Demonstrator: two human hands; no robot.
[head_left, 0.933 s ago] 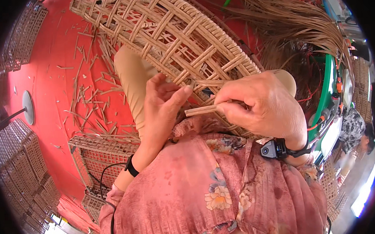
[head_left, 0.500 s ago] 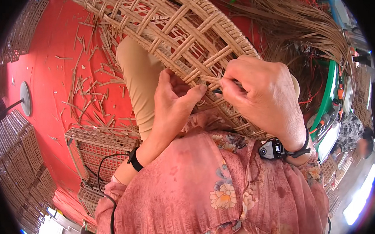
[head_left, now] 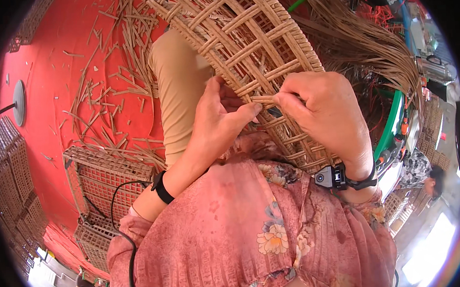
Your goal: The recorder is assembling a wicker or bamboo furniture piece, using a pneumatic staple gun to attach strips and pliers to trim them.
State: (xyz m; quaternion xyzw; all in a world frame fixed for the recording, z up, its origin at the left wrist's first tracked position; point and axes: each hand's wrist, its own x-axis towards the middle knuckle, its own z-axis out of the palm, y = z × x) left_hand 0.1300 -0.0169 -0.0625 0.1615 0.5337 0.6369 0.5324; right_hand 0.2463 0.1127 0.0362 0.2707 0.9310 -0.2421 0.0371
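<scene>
An openwork woven basket (head_left: pixel 267 53) of brown strands lies tilted across my lap, its braided edge running up to the right. My left hand (head_left: pixel 219 115) grips the basket's near edge, thumb on top and fingers partly hidden behind the weave. A short wicker strand (head_left: pixel 263 99) runs from beside that thumb to my right hand (head_left: pixel 327 107). The right hand is closed in a pinch on the strand, against the basket's side. The tips of its fingers are partly hidden.
Cut strand scraps (head_left: pixel 118 105) litter the red floor covering (head_left: pixel 49 120). A smaller woven basket (head_left: pixel 110 174) stands at my left, a dark cable beside it. Long brown strands (head_left: pixel 374 39) hang at the far right near a green rim (head_left: pixel 391 129). Another person (head_left: pixel 421 171) is at the right.
The view has shifted a little, and the basket appears turned slightly. My right hand has drawn closer along the strand, its fingers now nearer the weave. Both hands keep their hold.
</scene>
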